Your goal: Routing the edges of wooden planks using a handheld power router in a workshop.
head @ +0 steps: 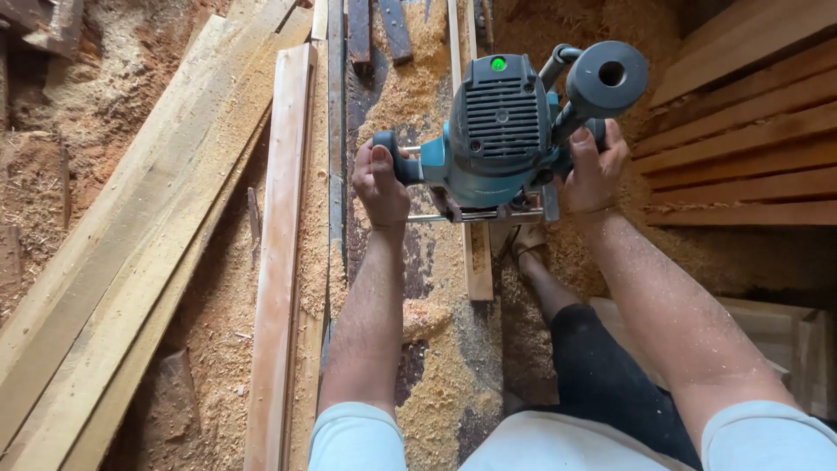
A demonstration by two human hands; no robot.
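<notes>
We look down from the head camera at a teal and dark grey electric wood router (499, 131), held upright above a narrow pale wooden strip (476, 253) that runs away from us along the sawdust-covered workbench (436, 366). Our left hand (380, 183) wraps the router's left black side knob (390, 155); the fingers are curled together around it, thumb on top. Our right hand (593, 170) grips the right-side handle, fingers pressed together and folded round it; the handle itself is mostly hidden behind the hand. A dark grey round dust-port tube (606, 78) sticks up at an angle above the right hand. Two thin metal guide rods (427, 218) extend from the router base toward the left hand. Left of the strip lies a long reddish wooden plank (279, 262), and beyond it broad pale boards (131, 244) lie diagonally. At right we note a stack of brown wooden slats (741, 148). Our bare foot (527, 244) rests in sawdust just beside the strip.
</notes>
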